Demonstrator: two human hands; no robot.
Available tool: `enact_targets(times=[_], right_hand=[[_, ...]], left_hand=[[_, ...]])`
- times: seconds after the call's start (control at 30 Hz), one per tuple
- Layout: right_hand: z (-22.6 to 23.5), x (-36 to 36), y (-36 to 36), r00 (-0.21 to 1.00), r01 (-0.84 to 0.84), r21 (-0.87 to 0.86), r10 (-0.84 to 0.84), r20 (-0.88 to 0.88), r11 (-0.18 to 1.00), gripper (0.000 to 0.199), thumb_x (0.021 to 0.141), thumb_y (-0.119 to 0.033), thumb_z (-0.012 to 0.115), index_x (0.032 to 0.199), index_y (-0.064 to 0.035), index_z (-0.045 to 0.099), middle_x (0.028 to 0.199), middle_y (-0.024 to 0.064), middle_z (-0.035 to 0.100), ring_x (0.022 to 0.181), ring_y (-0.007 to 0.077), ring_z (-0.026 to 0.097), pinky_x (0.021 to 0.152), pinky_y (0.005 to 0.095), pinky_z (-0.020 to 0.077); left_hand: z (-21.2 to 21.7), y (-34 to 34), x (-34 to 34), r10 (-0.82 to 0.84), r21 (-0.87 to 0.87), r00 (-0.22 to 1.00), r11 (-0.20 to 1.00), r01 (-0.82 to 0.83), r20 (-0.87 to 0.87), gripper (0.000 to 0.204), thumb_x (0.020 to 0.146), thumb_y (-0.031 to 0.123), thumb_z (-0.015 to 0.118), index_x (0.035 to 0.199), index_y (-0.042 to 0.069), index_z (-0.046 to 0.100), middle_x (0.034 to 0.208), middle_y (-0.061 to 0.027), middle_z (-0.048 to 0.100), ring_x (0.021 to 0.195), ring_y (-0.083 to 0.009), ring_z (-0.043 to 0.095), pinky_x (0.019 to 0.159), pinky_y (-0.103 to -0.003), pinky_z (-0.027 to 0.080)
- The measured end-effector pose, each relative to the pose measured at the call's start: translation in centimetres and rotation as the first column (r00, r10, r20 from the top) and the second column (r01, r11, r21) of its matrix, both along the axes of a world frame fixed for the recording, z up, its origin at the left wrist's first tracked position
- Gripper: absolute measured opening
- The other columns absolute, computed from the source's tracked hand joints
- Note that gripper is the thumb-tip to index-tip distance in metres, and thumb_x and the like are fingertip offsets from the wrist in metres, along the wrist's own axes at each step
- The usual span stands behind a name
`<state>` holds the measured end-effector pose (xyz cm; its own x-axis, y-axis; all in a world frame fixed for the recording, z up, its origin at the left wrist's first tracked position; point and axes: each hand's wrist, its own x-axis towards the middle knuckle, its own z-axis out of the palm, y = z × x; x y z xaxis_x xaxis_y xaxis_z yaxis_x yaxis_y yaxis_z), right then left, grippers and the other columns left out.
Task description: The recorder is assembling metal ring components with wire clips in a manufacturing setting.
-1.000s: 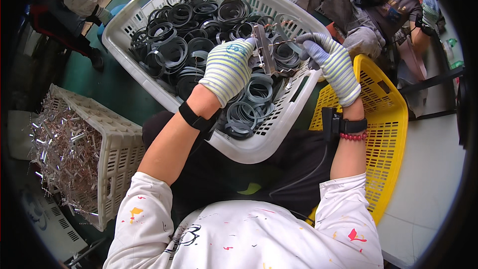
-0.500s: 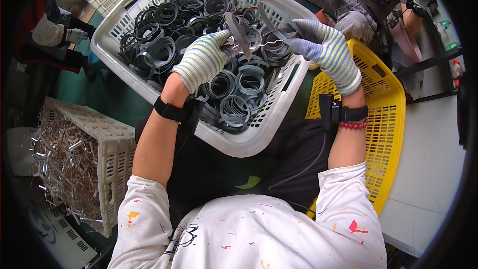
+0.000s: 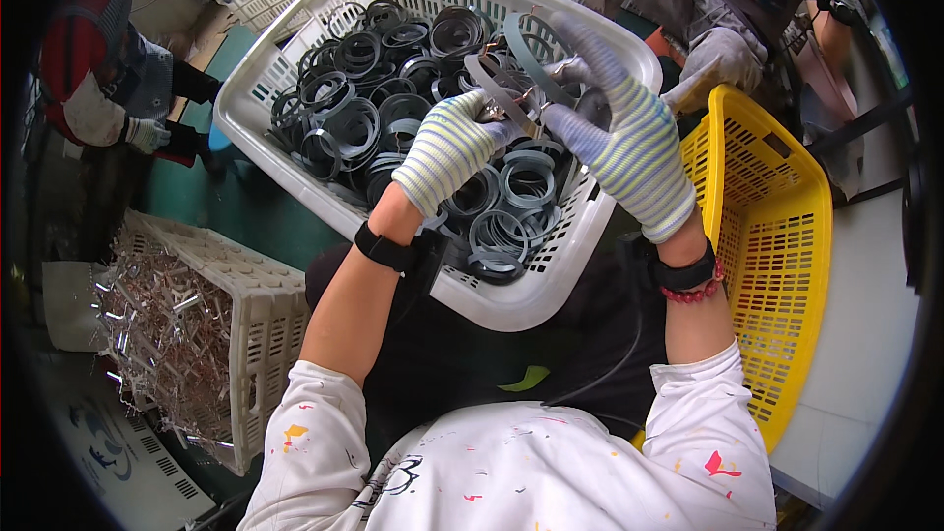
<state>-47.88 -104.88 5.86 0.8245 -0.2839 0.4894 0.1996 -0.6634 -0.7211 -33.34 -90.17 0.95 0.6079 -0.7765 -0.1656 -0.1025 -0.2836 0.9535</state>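
Striped-gloved left hand (image 3: 447,149) and right hand (image 3: 619,143), both raised, pinch one grey band (image 3: 519,57) over the white basket (image 3: 551,280).

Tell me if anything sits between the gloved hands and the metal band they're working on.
Nothing visible does. The left hand and right hand both grip the grey metal band directly, held up above the white basket of coiled bands, clear of the pile.

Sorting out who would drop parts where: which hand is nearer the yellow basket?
Right. The right hand is raised over the white basket's right edge, just beside the yellow basket. The left hand is farther left, over the grey rings.
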Motion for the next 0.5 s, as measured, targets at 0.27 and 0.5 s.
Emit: enact_targets(times=[0.27,0.5], right_hand=[[-3.3,1.4,-5.2,0.992,-0.006,0.152,-0.013,0.124,0.988,0.062,0.089,0.003,0.061,0.148,-0.0107,0.050,0.134,0.0090,0.061,0.109,0.0131,0.063,0.097,0.0267,0.0512],[-2.8,1.6,-3.5,0.970,0.165,0.004,-0.163,0.183,0.986,0.028,0.090,0.001,0.064,0.116,-0.0040,0.072,0.103,0.0098,0.075,0.099,0.0236,0.072,0.091,0.0349,0.0559]], left_hand=[[0.7,0.5,-1.6,-0.229,-0.311,0.720,0.950,0.020,-0.655,0.033,0.088,0.017,0.075,0.119,0.006,0.070,0.087,-0.0006,0.066,0.062,-0.0028,0.054,0.055,-0.016,0.041],[-1.1,-0.8,-2.3,-0.180,-0.233,0.868,0.969,0.078,-0.462,0.026,0.093,0.027,0.070,0.108,0.006,0.070,0.079,-0.0016,0.066,0.051,0.0001,0.038,0.044,-0.017,0.027]])
